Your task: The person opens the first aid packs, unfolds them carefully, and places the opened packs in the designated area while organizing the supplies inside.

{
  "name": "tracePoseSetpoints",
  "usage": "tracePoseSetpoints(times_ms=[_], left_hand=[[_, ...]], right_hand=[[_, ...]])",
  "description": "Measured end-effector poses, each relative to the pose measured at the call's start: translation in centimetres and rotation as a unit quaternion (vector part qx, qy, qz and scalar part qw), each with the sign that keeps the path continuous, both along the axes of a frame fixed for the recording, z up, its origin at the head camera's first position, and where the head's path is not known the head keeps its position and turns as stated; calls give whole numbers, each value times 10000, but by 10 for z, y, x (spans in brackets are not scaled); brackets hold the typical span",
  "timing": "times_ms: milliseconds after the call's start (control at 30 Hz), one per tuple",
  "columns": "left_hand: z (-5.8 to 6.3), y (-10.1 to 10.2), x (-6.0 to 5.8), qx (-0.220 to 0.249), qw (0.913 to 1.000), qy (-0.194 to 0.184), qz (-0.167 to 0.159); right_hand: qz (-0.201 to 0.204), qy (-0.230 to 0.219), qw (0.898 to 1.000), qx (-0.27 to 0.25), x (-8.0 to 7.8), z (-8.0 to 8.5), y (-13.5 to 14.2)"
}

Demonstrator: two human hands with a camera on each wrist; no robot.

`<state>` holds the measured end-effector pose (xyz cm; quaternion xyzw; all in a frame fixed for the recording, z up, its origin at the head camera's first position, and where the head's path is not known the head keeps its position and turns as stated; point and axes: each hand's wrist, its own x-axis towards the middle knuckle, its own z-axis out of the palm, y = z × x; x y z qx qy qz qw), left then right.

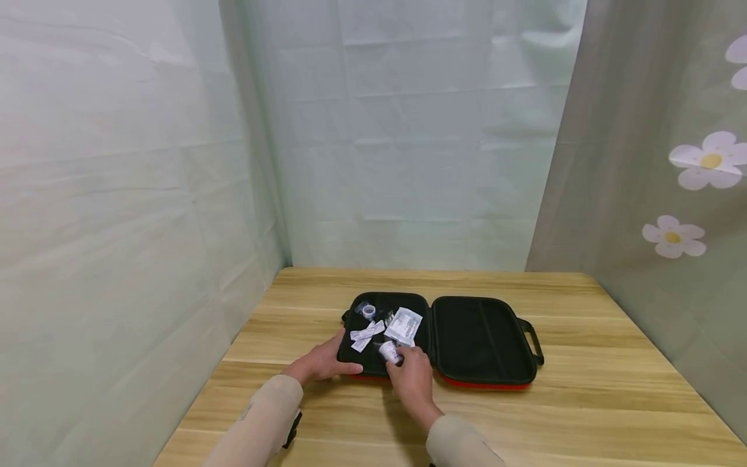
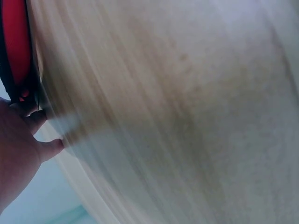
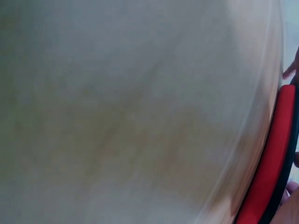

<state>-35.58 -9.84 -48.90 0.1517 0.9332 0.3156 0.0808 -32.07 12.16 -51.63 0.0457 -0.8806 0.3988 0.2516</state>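
Note:
An unzipped case with a black lining (image 1: 483,337) and a red shell lies spread flat on the table. My left hand (image 1: 324,360) holds the front left corner of its left half, thumb along the front rim, fingers at the side. In that half, my right hand (image 1: 413,379) pinches a small wrapped white roll (image 1: 388,351). Around it lie a white printed packet (image 1: 403,325), crossed white paper strips (image 1: 367,334) and a tape roll (image 1: 369,312) near the back. The case's red side (image 3: 268,172) shows in the right wrist view, the roll hidden there.
The wooden table (image 1: 589,363) carries the case near its middle. A black handle (image 1: 532,342) sticks out from the case's right side. Pale curtains (image 1: 408,162) hang behind and along both sides, the right one with printed flowers.

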Motion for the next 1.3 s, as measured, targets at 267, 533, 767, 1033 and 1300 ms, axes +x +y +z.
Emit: tracePoseSetpoints(times_ms=[267, 533, 767, 1033, 1300], left_hand=[[-1, 0, -3, 141, 9996, 134, -213], [0, 0, -2, 90, 9999, -24, -43], [0, -3, -1, 9, 9999, -142, 57], [-2, -5, -1, -78, 9995, -243, 172], [-3, -6, -2, 20, 9997, -210, 137]], right_hand=[[93, -52, 9993, -348, 3, 3, 1], [81, 295, 9948, -974, 3, 7, 0], [199, 688, 9889, -1300, -5, 18, 6], [227, 278, 9869, -1576, -11, 28, 24], [-2, -6, 9875, -1575, -22, 35, 47]])
